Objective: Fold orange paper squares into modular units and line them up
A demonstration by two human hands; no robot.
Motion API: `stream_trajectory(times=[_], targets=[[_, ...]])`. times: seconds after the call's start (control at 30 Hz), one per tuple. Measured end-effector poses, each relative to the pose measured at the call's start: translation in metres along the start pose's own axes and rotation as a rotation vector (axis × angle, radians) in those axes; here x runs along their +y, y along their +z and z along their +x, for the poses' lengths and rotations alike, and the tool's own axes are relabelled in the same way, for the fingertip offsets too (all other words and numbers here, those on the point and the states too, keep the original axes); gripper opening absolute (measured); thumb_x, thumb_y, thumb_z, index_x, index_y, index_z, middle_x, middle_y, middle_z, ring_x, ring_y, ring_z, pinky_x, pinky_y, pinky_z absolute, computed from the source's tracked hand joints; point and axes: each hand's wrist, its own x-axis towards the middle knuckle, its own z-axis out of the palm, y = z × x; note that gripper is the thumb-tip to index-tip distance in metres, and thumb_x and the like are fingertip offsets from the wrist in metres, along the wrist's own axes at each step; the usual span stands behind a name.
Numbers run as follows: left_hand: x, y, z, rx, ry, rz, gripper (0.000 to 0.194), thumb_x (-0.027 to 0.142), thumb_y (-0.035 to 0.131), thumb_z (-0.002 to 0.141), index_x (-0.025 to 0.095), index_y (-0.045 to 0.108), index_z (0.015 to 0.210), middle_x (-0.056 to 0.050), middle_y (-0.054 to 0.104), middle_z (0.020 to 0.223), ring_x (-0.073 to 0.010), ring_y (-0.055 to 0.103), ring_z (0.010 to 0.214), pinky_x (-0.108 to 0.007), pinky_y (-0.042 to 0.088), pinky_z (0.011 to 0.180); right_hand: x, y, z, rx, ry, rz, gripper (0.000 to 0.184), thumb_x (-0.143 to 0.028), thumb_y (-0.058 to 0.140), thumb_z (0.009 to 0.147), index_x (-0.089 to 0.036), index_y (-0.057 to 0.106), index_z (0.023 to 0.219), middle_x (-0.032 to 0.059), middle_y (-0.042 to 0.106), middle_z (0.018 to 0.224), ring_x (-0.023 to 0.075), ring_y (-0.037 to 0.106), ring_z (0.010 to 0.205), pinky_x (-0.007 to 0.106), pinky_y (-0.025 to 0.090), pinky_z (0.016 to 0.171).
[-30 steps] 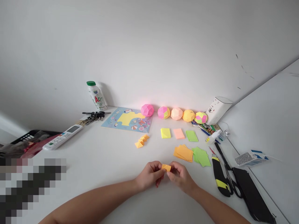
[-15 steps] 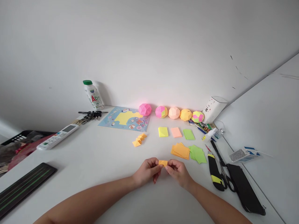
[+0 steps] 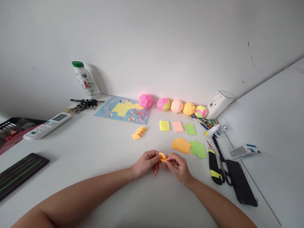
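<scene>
A small folded piece of orange paper (image 3: 162, 157) is held between both hands above the white table. My left hand (image 3: 149, 162) pinches its left side between thumb and fingers. My right hand (image 3: 178, 166) has its fingertips closed on the lower right corner. Just beyond the hands, to the right, lie a fanned stack of orange paper squares (image 3: 181, 145) and a stack of green paper squares (image 3: 199, 149). Several folded orange paper pieces (image 3: 139, 132) stand in a row farther left.
Several faceted paper balls (image 3: 177, 106) line the wall. Yellow sticky notes (image 3: 164, 125) lie before them. On the right are a utility knife (image 3: 215, 167), scissors (image 3: 223, 166) and a black case (image 3: 241, 182). A remote control (image 3: 47, 126) and a bottle (image 3: 86, 80) are at left.
The orange paper, earlier a flat rectangle held at both ends, is now tilted and bent at an angle. My right fingers have shifted to its lower corner. The camera view has moved slightly.
</scene>
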Motion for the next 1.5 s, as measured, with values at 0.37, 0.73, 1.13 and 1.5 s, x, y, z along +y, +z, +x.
stream_trajectory(times=[0.37,0.73,1.13,1.5], targets=[[-0.004,-0.001,0.000,-0.019,0.062,0.072,0.034,0.047,0.053,0.079,0.015,0.055,0.092,0.002,0.054,0.065,-0.0053,0.046,0.040,-0.021,0.043,0.041,0.008,0.001,-0.001,-0.030,-0.208,-0.187,0.014,-0.019,0.050,0.085,-0.023,0.064,0.087,0.0075,0.060,0.089,0.0174,0.059,0.078,0.030,0.051,0.065],[-0.005,-0.002,-0.004,-0.103,0.108,0.204,0.035,0.043,0.046,0.085,0.017,0.052,0.107,0.001,0.052,0.072,-0.0063,0.044,0.048,-0.023,0.043,0.046,0.005,0.002,0.001,0.016,-0.186,-0.142,0.012,-0.025,0.054,0.084,-0.019,0.063,0.080,0.0067,0.060,0.083,0.0165,0.059,0.074,0.027,0.051,0.062],[-0.004,0.003,-0.010,-0.161,0.123,0.226,0.033,0.037,0.047,0.085,0.018,0.048,0.112,-0.003,0.054,0.087,-0.0083,0.046,0.060,-0.022,0.045,0.050,-0.003,0.007,0.000,0.057,0.263,0.254,0.013,-0.028,0.064,0.076,-0.018,0.056,0.078,-0.0010,0.058,0.068,0.0118,0.057,0.058,0.026,0.049,0.058],[-0.006,0.000,-0.006,-0.108,0.130,0.192,0.033,0.034,0.051,0.083,0.015,0.048,0.110,-0.005,0.060,0.078,-0.0079,0.044,0.053,-0.020,0.042,0.044,0.004,0.001,0.005,-0.047,0.316,0.391,0.019,-0.032,0.064,0.076,-0.017,0.052,0.081,-0.0023,0.059,0.059,0.0126,0.057,0.053,0.029,0.048,0.057]])
